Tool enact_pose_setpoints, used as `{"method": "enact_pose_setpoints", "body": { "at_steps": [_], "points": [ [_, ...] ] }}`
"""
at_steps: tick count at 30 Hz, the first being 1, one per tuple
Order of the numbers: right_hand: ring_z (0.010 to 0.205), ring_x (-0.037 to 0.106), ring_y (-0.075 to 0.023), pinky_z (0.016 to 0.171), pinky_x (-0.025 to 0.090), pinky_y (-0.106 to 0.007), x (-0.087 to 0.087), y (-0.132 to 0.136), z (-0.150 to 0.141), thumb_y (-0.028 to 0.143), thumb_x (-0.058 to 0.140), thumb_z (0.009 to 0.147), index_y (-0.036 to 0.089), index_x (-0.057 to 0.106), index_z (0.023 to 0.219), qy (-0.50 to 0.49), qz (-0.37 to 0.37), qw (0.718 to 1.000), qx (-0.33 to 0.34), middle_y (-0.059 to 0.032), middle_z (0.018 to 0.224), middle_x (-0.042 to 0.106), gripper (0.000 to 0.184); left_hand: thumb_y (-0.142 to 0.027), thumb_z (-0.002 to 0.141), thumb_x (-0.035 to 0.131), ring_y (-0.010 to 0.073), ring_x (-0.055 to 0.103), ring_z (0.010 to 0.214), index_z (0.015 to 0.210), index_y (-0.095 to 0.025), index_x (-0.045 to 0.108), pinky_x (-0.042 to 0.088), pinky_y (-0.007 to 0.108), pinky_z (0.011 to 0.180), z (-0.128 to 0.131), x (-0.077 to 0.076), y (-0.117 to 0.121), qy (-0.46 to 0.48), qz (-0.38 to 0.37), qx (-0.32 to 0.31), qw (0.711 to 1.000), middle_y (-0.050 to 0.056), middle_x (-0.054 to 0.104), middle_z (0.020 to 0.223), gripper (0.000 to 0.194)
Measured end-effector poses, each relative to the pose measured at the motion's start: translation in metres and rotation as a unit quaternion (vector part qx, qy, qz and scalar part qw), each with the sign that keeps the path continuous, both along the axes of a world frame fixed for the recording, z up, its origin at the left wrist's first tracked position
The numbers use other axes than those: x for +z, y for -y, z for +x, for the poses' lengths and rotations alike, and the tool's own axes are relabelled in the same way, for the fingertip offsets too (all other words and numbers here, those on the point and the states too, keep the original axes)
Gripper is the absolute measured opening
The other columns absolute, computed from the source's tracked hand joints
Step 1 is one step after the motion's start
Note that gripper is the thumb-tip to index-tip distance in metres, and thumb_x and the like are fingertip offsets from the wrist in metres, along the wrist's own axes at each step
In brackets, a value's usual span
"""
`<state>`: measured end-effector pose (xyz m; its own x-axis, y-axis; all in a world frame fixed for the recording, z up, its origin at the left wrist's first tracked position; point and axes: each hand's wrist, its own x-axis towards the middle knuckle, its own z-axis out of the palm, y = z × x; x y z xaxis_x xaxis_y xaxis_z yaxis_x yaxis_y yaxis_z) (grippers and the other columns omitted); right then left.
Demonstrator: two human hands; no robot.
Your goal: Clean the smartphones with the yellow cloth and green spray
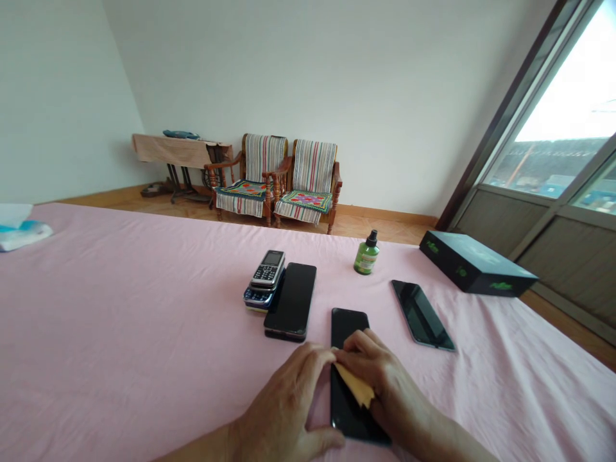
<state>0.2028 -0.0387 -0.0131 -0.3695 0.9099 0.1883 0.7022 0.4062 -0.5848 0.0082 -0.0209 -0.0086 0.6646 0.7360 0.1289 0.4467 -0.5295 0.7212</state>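
At the lower middle of the frame, our right hand (382, 372) pinches a yellow cloth (355, 386) on a black phone (347, 324). Our left hand (291, 398) steadies its edge, thumb and fingers apart. We seem to be wiping; the next rub needs a still phone.

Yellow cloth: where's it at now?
Head view, low, right of centre: the yellow cloth is in the right hand, over the black phone nearest the camera.
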Motion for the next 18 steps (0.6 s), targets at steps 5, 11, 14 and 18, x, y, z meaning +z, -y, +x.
{"method": "enact_pose_setpoints", "body": {
  "at_steps": [5, 11, 14, 18],
  "points": [
    [0.086, 0.051, -0.0202, 0.067, 0.040, -0.030, -0.008, 0.014, -0.001, -0.003, 0.053, 0.069, 0.020, 0.068, 0.094, -0.008, -0.008, 1.000, 0.010, -0.0053, 0.088, 0.058, 0.037, -0.021, 0.061, 0.090, 0.0241, 0.047, 0.124, 0.136, -0.023, 0.041, 0.038, 0.037, 0.108, -0.003, -0.010, -0.003, 0.000, -0.009, -0.001, 1.000, 0.006, 0.053, 0.134, 0.089],
    [0.083, 0.052, -0.0195, 0.065, 0.041, -0.028, -0.009, 0.024, 0.002, 0.011, 0.061, 0.078, 0.020, 0.070, 0.095, -0.039, 0.008, 0.998, 0.052, -0.0064, 0.088, 0.059, 0.021, -0.029, 0.061, 0.089, 0.0265, 0.047, 0.126, 0.137, -0.023, 0.046, 0.036, 0.043, 0.110, -0.004, -0.009, -0.013, -0.008, -0.013, -0.051, 0.999, 0.008, 0.054, 0.136, 0.087],
    [0.079, 0.053, -0.0177, 0.064, 0.040, -0.027, -0.008, 0.025, 0.003, 0.017, 0.066, 0.078, 0.022, 0.072, 0.095, -0.048, 0.004, 0.996, 0.081, -0.0048, 0.085, 0.058, 0.019, -0.033, 0.063, 0.087, 0.0291, 0.044, 0.129, 0.134, -0.021, 0.051, 0.034, 0.047, 0.110, -0.004, -0.003, -0.015, -0.026, -0.015, -0.057, 0.998, 0.011, 0.051, 0.140, 0.080],
    [0.080, 0.054, -0.0182, 0.063, 0.041, -0.026, -0.008, 0.027, -0.001, 0.020, 0.073, 0.074, 0.022, 0.074, 0.088, -0.035, 0.002, 0.995, 0.095, -0.0042, 0.083, 0.058, 0.014, -0.034, 0.068, 0.084, 0.0284, 0.044, 0.130, 0.133, -0.019, 0.053, 0.035, 0.046, 0.110, -0.004, 0.002, -0.014, -0.038, -0.004, -0.067, 0.997, 0.013, 0.050, 0.142, 0.074]
  ]
}}
